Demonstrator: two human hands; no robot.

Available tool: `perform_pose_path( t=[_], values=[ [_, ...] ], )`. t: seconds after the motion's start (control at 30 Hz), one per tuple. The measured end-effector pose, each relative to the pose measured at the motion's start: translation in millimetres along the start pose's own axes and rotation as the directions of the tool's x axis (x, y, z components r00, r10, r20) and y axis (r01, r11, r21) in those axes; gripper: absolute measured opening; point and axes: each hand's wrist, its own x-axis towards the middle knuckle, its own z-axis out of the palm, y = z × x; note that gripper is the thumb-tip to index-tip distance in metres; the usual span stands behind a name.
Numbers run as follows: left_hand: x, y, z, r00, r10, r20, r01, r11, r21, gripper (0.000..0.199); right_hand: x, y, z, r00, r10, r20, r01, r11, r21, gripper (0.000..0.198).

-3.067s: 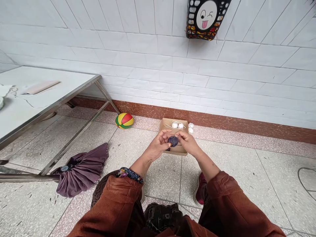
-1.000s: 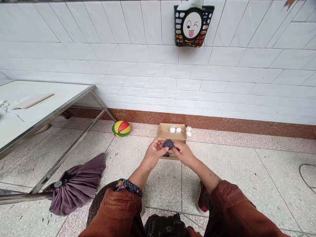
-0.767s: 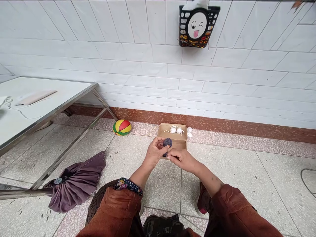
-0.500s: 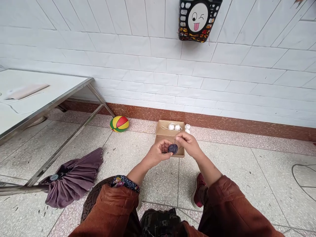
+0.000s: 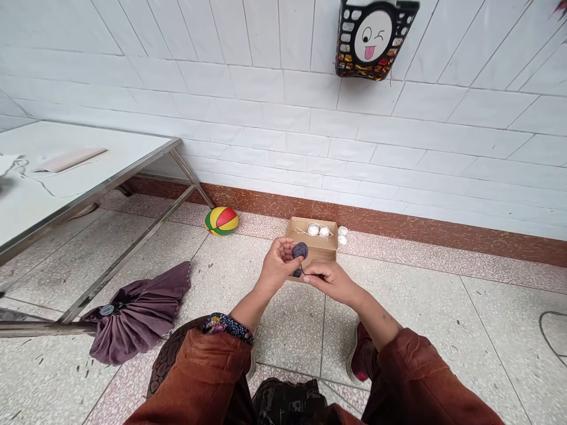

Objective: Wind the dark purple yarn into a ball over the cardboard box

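Observation:
Between the fingers of my left hand (image 5: 275, 265) is a small ball of dark grey-purple yarn (image 5: 300, 250). My right hand (image 5: 330, 280), just to its right and lower, pinches a dark strand of that yarn below the ball. Under my hands an open cardboard box (image 5: 325, 255) stands on the floor. Another bit of dark yarn (image 5: 297, 273) shows in the box, partly hidden by my hands. Two white yarn balls (image 5: 319, 230) with loose ends lie on the box's far part.
More white balls (image 5: 342, 235) sit beside the box near the wall. A striped ball (image 5: 222, 221) rests by the table leg. On the left are a white-topped table (image 5: 84, 171) and a folded purple umbrella (image 5: 137, 316). A black basket (image 5: 376, 41) hangs on the wall.
My right hand has moved from above the yarn ball to below it, drawing the strand down. My left hand has tilted the ball upward. The view has shifted slightly left.

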Motion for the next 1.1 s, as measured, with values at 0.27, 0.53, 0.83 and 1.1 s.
perform_pose_path(
  t=[0.27,0.53,0.83,1.1],
  values=[
    [-20,3,6,0.919,0.017,0.394,-0.039,0.998,0.048,0.056,9,19,-23,0.913,0.142,-0.382,-0.125,0.99,0.067,0.031],
    [-10,8,0,0.991,0.018,0.129,0.006,0.984,-0.179,0.05,5,28,15,0.988,0.101,-0.12,-0.112,0.989,-0.092,0.028],
    [-3,-2,2,0.998,-0.061,0.014,0.062,0.997,-0.036,0.053,-1,-12,3,0.992,-0.128,0.024,0.13,0.966,-0.224,0.028],
    [-16,-3,6,0.926,-0.062,0.371,0.102,0.991,-0.088,0.057,11,12,-26,0.909,-0.023,-0.417,-0.061,0.981,-0.186,0.023]
  ],
)
